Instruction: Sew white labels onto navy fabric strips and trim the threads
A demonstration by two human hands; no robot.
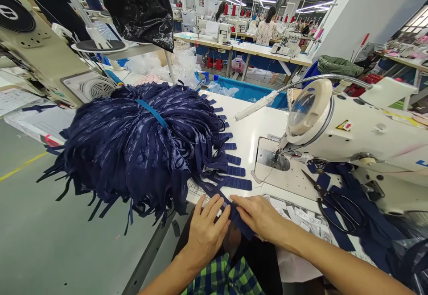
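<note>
A navy fabric strap (241, 224) runs slantwise over the table's front edge, between my two hands. My left hand (207, 226) is palm down at its left side, fingers bent and close together at the strap's edge. From the right, my right hand (262, 217) grips the strap's other edge with thumb and index finger; its remaining fingers are curled under. Just beyond my hands lies a large bundle of navy lace-trimmed pieces (133, 139), bound with a blue tie (152, 113). Several strap ends (236, 171) fan out from its right side.
A sewing machine (377, 130) with a magnifier lens (302, 105) stands on the right. Black-handled scissors (341, 210) lie on navy scraps near printed labels (307, 219). A second machine (43, 49) and a black plastic bag (138, 9) are at the left. People sit farther back.
</note>
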